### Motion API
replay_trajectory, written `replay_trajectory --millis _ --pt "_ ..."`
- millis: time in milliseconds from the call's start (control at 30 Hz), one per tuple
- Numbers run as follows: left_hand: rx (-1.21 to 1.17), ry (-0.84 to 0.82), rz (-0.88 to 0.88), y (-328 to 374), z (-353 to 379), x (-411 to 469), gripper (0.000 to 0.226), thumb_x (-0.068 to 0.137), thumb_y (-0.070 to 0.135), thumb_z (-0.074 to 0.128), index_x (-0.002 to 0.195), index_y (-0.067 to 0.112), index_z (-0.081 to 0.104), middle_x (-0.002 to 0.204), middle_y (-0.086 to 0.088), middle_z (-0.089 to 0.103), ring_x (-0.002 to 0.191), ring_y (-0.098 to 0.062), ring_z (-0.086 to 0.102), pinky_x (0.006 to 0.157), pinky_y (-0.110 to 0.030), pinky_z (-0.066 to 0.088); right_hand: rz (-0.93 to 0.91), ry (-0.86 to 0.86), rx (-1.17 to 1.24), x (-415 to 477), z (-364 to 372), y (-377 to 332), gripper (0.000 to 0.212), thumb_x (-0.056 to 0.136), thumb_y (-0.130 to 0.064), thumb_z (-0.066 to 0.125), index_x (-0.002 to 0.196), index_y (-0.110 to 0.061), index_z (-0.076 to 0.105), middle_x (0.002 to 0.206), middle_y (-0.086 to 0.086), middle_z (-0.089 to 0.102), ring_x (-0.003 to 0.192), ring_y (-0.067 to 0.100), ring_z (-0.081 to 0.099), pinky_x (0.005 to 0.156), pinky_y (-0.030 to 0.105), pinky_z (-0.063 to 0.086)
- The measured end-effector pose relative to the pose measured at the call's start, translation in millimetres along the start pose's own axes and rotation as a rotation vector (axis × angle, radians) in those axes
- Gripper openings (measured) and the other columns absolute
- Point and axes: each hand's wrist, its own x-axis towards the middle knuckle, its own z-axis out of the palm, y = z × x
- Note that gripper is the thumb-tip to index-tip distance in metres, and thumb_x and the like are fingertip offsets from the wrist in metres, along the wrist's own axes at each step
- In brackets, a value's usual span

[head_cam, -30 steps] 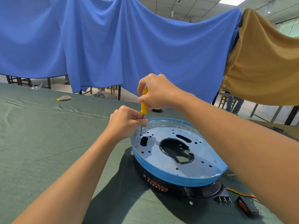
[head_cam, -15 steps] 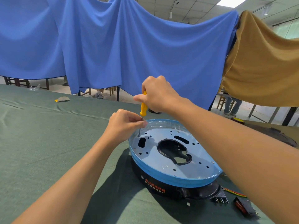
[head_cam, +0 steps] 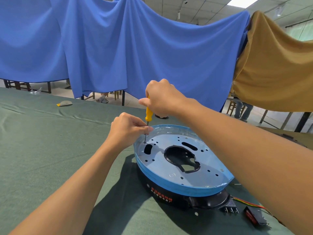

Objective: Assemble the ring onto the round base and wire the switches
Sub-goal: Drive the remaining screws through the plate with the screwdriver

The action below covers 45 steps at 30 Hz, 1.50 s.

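Ring fastening is still going on; the tip is holding the same hole.
Right hand is gripping the screwdriver handle, left hand pinching the shaft; switches are waiting.

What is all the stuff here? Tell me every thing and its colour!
screwdriver: one, yellow handle, upright, tip at a hole on the ring's left side
ring: one, blue, on top of the base
base: one, black, on the table
pronged switch: one, black, at the base's near right
red switch: one, red and black, on the table, further right
wires: a few, red, yellow, green, beside the switches
table: one, green cover
blue sheet: hanging behind
tan sheet: hanging, right
left hand: pinches the screwdriver's shaft
right hand: grips its handle
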Motion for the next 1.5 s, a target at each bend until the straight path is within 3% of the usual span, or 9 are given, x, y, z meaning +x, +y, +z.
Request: replay_trajectory --millis 133,333,533,667,833,967,1167,1367,1500 --pt "-0.02 -0.032 -0.02 -2.4 -2.0 2.4 0.008 0.075 0.029 0.083 0.073 0.023 0.079 0.067 0.007 0.073 0.076 -0.014 0.066 0.071 -0.032 0.053 -0.065 -0.16 0.031 4.2 -7.0 0.9 0.017 0.089 -0.024 0.062 0.084 -0.008 0.06 0.072 0.008 0.06 0.052 0.022 0.065 0.047 0.026 0.051" --pt "-0.004 -0.069 -0.005 -2.5 3.1 0.6 0.008 0.075 0.025 0.084 0.082 0.022 0.081 0.077 0.007 0.076 0.085 -0.013 0.071 0.088 -0.043 0.054 0.103 -0.091 -0.056 3.7 5.5 4.5 0.026 0.09 -0.017 0.049 0.069 -0.017 0.034 0.076 0.004 0.035 0.061 0.021 0.038 0.051 0.031 0.031" --pt "-0.038 -0.069 -0.028 -3.5 1.0 0.2 0.005 0.076 0.022 0.083 0.079 0.024 0.08 0.073 0.01 0.075 0.086 -0.014 0.07 0.088 -0.044 0.054 -0.032 -0.249 -0.045 5.4 -4.3 2.2 0.014 0.09 -0.023 0.057 0.082 -0.011 0.058 0.066 0.006 0.062 0.05 0.019 0.065 0.049 0.022 0.047" --pt "-0.024 -0.085 -0.012 -3.0 2.9 -0.7 0.008 0.078 0.023 0.081 0.074 0.03 0.079 0.071 0.011 0.075 0.087 -0.017 0.07 0.087 -0.046 0.054 -0.036 -0.125 -0.01 3.8 2.6 5.5 0.015 0.086 -0.013 0.058 0.072 -0.012 0.053 0.067 0.008 0.056 0.061 0.026 0.061 0.051 0.028 0.047" --pt "-0.024 -0.119 0.011 -6.0 4.2 0.9 0.021 0.079 0.018 0.08 0.068 0.035 0.075 0.072 0.013 0.075 0.081 -0.002 0.07 0.086 -0.037 0.055 0.076 -0.169 0.002 7.0 6.4 7.6 0.038 0.093 -0.022 0.054 0.058 -0.013 0.042 0.028 -0.002 0.046 0.043 0.024 0.055 0.041 0.018 0.04" --pt "-0.007 -0.113 0.018 -8.7 3.6 1.6 0.015 0.084 0.022 0.075 0.071 0.029 0.079 0.072 0.006 0.075 0.078 -0.012 0.067 0.079 -0.039 0.053 -0.049 -0.253 0.002 0.7 -9.4 0.2 0.013 0.089 -0.024 0.065 0.082 -0.014 0.062 0.062 0.001 0.065 0.051 0.013 0.068 0.043 0.015 0.046" --pt "-0.024 -0.103 0.004 -9.1 4.8 1.8 0.019 0.081 0.026 0.078 0.065 0.034 0.076 0.072 -0.005 0.075 0.065 -0.012 0.052 0.06 -0.029 0.043 -0.07 -0.288 -0.094 2.4 -11.8 -10.3 0.014 0.089 -0.016 0.064 0.076 -0.011 0.06 0.067 0.004 0.07 0.062 0.014 0.069 0.073 0.037 0.06" --pt "-0.03 -0.09 -0.006 -9.0 3.6 1.3 0.017 0.079 0.026 0.08 0.064 0.032 0.076 0.07 -0.003 0.074 0.065 -0.01 0.054 0.057 -0.025 0.046 0.053 -0.364 -0.248 14.0 -8.8 -20.7 0.029 0.089 -0.013 0.047 0.061 -0.018 0.044 0.034 -0.005 0.054 0.033 0.01 0.048 0.039 0.014 0.035" --pt "-0.01 -0.103 -0.014 -7.3 4.3 0.8 0.01 0.08 0.025 0.08 0.071 0.028 0.079 0.07 0.003 0.075 0.076 -0.021 0.067 0.072 -0.038 0.054 0.118 -0.445 -0.188 10.8 -12.3 -15.6 0.036 0.091 -0.01 0.042 0.057 -0.012 0.053 0.04 0.001 0.059 0.031 0.013 0.054 0.051 0.022 0.049"
